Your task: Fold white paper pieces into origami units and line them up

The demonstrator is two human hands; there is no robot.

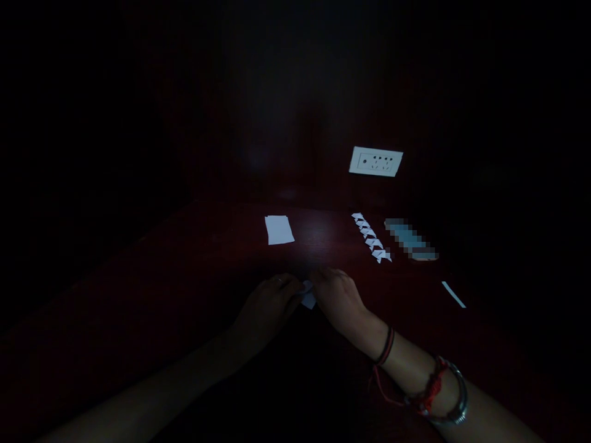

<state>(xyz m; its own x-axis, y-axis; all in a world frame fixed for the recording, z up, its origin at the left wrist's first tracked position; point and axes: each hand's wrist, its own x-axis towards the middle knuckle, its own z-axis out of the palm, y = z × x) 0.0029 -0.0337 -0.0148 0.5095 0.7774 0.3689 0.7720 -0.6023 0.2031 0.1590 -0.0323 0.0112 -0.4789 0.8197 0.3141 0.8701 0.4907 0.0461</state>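
A small white piece of paper point(308, 299) lies between my two hands, close to the front of the dark red table. My left hand point(272, 301) has its fingers closed on the paper's left edge. From the other side my right hand point(336, 296) presses its bent fingers on the same piece, hiding part of it. Its upper part looks folded over, though the dim light blurs the detail. Beyond my hands rests a stack of white paper sheets point(279, 230). To the right runs a slanting row of small folded paper pieces point(370, 238).
A phone-like flat object point(410, 239), blurred out, lies right of the folded row. Nearer the right side is a narrow white paper strip point(453, 295). A white power socket point(376, 162) sits on the dark wall behind the table. Much of the surroundings is too dark to make out.
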